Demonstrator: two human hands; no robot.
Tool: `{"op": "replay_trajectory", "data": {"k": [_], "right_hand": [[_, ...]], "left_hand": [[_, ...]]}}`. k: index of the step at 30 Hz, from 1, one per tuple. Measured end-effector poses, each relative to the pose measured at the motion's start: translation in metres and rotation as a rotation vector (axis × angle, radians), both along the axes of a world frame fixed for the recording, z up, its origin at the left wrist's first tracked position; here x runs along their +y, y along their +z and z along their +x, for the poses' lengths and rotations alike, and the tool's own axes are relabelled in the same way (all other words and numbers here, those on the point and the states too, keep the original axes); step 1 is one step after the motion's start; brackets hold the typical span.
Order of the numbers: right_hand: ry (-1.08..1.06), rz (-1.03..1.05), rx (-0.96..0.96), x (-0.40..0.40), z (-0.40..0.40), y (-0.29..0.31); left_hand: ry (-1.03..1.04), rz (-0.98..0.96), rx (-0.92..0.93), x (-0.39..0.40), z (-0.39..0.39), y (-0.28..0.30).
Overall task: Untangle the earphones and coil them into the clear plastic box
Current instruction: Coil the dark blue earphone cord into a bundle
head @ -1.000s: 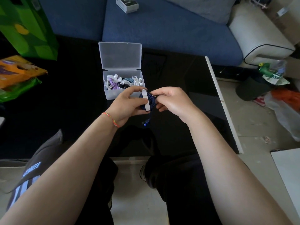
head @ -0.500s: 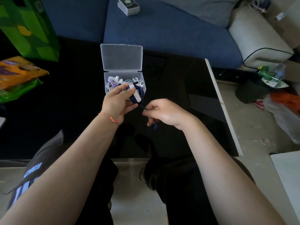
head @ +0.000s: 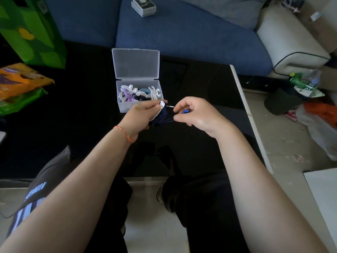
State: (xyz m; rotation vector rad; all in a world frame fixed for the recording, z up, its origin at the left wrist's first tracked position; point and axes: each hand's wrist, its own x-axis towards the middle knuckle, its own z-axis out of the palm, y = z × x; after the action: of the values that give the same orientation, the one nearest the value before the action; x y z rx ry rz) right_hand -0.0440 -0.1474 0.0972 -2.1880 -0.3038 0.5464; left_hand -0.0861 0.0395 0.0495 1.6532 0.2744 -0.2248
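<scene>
Dark blue earphone cord point(head: 160, 116) sits as a small bundle in the left hand point(head: 141, 115), just in front of the clear plastic box point(head: 139, 95), which stands open on the black table point(head: 82, 115) with its lid tipped back. The fingers of this hand are curled around the bundle, and a flat white piece point(head: 160, 108), perhaps a winder, is held against it. Half a second ago the right hand point(head: 196, 114) was lower and nearer to the person, pulling a loose strand away from the bundle; now it has come back up beside the bundle, on the side of the box away from the green bag point(head: 34, 31). Its thumb and fingers pinch the short free end of the cord, and a bright blue earbud point(head: 185, 111) shows inside the curled fingers. A small metal plug point(head: 171, 106) sticks out between the two hands. I judge that one more turn is now on the bundle and only a little cord is left to wind. The box already holds white, purple and light blue earphones point(head: 138, 93), so this bundle probably goes in next.
</scene>
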Motion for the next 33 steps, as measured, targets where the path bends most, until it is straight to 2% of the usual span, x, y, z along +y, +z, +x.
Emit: {"op": "replay_trajectory", "data": {"k": [6,9,13,23,28,33], "right_hand": [[-0.043,0.097,-0.044,-0.0012,0.0032,-0.0038],[-0.051,0.133,-0.05,0.0001,0.003,-0.0044],[-0.019,0.109,-0.045,0.003,0.0006,-0.0025],[-0.034,0.076,0.077,-0.0006,0.0002,-0.0015],[0.058,-0.037,0.049,-0.0007,-0.0003,0.0007],[0.031,0.022,0.03,0.0003,-0.0004,0.0016]], "left_hand": [[-0.001,0.04,-0.019,-0.0029,0.0023,-0.0023],[-0.077,0.089,0.018,-0.0032,0.0016,-0.0015],[-0.159,0.112,0.061,-0.0047,0.0,0.0017],[-0.178,0.097,0.05,-0.005,-0.001,0.0045],[-0.137,0.124,0.085,-0.0044,0.001,0.0005],[-0.24,0.034,0.112,-0.004,0.0014,0.001]]}}
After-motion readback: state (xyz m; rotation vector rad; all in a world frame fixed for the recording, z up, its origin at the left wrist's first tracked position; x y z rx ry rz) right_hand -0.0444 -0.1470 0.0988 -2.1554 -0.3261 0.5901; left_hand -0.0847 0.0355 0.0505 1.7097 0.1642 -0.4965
